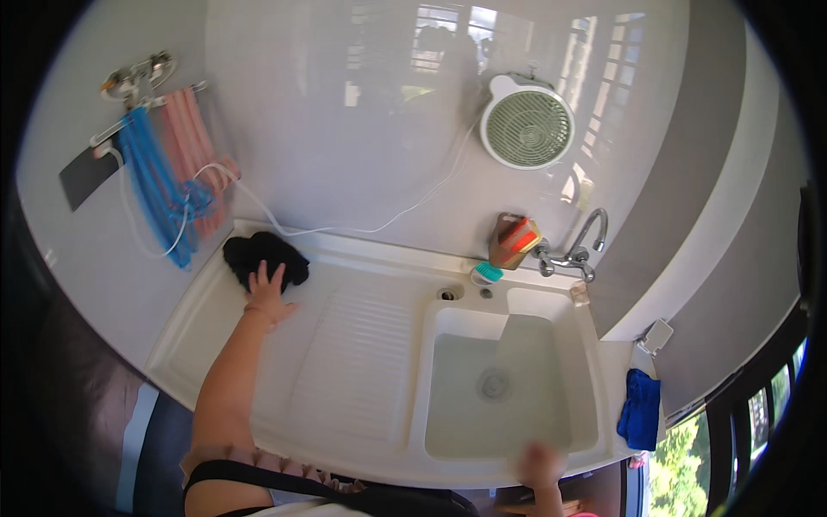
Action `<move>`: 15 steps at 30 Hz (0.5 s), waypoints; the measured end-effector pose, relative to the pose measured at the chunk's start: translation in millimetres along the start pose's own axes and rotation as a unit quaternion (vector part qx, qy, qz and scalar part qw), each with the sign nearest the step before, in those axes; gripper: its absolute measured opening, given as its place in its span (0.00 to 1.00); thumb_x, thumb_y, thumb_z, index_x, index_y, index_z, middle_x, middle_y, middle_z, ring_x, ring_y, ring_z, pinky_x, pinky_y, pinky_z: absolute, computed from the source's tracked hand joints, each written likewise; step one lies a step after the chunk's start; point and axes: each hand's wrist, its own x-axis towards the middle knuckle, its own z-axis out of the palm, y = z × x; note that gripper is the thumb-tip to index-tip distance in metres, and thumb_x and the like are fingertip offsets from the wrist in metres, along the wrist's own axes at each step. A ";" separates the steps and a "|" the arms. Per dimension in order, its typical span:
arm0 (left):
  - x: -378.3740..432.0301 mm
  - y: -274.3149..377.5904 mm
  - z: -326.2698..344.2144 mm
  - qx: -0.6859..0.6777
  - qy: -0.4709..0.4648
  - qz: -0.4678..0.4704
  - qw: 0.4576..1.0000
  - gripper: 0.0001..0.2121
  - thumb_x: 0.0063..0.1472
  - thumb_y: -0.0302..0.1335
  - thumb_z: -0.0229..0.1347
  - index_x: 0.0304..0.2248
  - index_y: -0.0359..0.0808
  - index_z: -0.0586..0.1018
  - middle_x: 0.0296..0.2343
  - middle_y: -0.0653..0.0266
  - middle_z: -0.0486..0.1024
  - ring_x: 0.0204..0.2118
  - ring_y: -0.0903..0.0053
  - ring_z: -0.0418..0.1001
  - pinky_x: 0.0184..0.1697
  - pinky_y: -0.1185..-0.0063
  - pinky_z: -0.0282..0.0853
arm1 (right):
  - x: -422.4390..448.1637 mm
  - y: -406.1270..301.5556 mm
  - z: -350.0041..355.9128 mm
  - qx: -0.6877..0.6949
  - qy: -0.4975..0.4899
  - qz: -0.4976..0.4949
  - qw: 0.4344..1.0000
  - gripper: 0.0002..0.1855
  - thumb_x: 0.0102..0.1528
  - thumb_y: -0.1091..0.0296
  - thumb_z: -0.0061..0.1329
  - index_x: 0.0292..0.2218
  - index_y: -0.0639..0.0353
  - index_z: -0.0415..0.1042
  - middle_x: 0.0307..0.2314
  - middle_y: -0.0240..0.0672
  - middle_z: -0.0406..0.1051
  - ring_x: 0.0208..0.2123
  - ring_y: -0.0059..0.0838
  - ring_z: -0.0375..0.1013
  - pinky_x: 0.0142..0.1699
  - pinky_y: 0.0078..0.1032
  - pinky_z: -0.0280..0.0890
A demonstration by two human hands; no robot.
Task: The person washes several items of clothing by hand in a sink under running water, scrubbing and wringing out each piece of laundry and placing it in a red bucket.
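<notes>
My left hand (268, 298) reaches to the back left of a white laundry sink's drainboard (278, 388), fingers spread, with its fingertips on a crumpled black cloth (261, 255). Whether the fingers grip the cloth is not clear. Over the front rim of the basin, at the bottom right, is my right hand (541, 462), blurred, so its fingers cannot be made out. Cloudy water (497, 413) stands in the basin (420, 381), and the drain shows through it.
A teal-bristled brush (488, 273), a brown holder (507, 242) and a metal faucet (572, 258) line the back edge. A blue cloth (639, 410) lies on the right ledge. Blue (155, 174) and pink (187, 129) towels hang at left, near a white cord (336, 229). A round fan (530, 128) hangs on the wall.
</notes>
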 end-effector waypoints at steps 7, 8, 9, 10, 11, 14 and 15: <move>101.4 -23.5 19.1 -0.148 0.032 -0.134 0.979 0.53 0.38 0.39 0.66 0.57 0.68 0.38 0.59 0.64 0.27 0.60 0.48 0.33 0.53 0.52 0.51 | 43.4 -53.4 -57.1 -0.015 -0.124 0.137 0.983 0.08 0.39 0.64 0.50 0.26 0.51 0.70 0.21 0.32 0.67 0.23 0.34 0.67 0.28 0.33 0.61; 104.1 -21.6 25.9 -0.164 0.044 -0.140 0.975 0.53 0.38 0.38 0.66 0.56 0.69 0.39 0.59 0.62 0.27 0.59 0.48 0.41 0.53 0.59 0.54 | 48.9 -57.1 -61.5 -0.030 -0.187 0.168 0.967 0.09 0.41 0.61 0.49 0.27 0.52 0.70 0.22 0.34 0.67 0.26 0.37 0.67 0.31 0.36 0.62; 93.6 -1.2 18.0 -0.098 0.037 -0.159 0.982 0.47 0.42 0.34 0.64 0.57 0.64 0.45 0.59 0.59 0.32 0.56 0.55 0.50 0.51 0.63 0.58 | 46.0 -56.9 -64.3 -0.040 -0.193 0.180 0.964 0.09 0.41 0.61 0.49 0.27 0.52 0.70 0.22 0.34 0.67 0.26 0.37 0.67 0.31 0.36 0.62; 94.9 2.8 31.0 -0.029 0.060 -0.143 0.987 0.43 0.43 0.32 0.63 0.56 0.61 0.49 0.58 0.58 0.35 0.54 0.59 0.54 0.49 0.64 0.59 | 43.9 -55.3 -63.3 -0.075 -0.213 0.186 0.956 0.09 0.41 0.60 0.48 0.26 0.51 0.71 0.23 0.34 0.68 0.27 0.38 0.68 0.31 0.38 0.62; 93.7 3.1 44.7 0.040 0.085 -0.126 0.988 0.39 0.45 0.29 0.61 0.55 0.57 0.53 0.57 0.57 0.39 0.52 0.62 0.58 0.47 0.65 0.60 | 42.8 -54.5 -65.2 -0.108 -0.234 0.190 0.947 0.09 0.41 0.60 0.48 0.26 0.50 0.71 0.24 0.34 0.69 0.28 0.39 0.69 0.32 0.39 0.63; 99.6 -12.1 48.9 0.067 0.125 -0.086 0.986 0.30 0.45 0.25 0.59 0.49 0.50 0.61 0.55 0.56 0.46 0.48 0.62 0.62 0.45 0.66 0.61 | 74.4 -78.9 -79.2 -0.069 -0.230 0.206 0.949 0.07 0.41 0.60 0.47 0.22 0.50 0.72 0.22 0.34 0.69 0.28 0.39 0.69 0.33 0.38 0.63; 95.5 -11.8 47.6 0.069 0.125 -0.082 0.986 0.30 0.45 0.25 0.59 0.49 0.50 0.61 0.55 0.56 0.46 0.48 0.62 0.62 0.45 0.66 0.61 | 72.0 -79.4 -80.6 -0.054 -0.222 0.202 0.952 0.07 0.41 0.60 0.47 0.21 0.50 0.72 0.20 0.35 0.69 0.27 0.39 0.69 0.32 0.38 0.63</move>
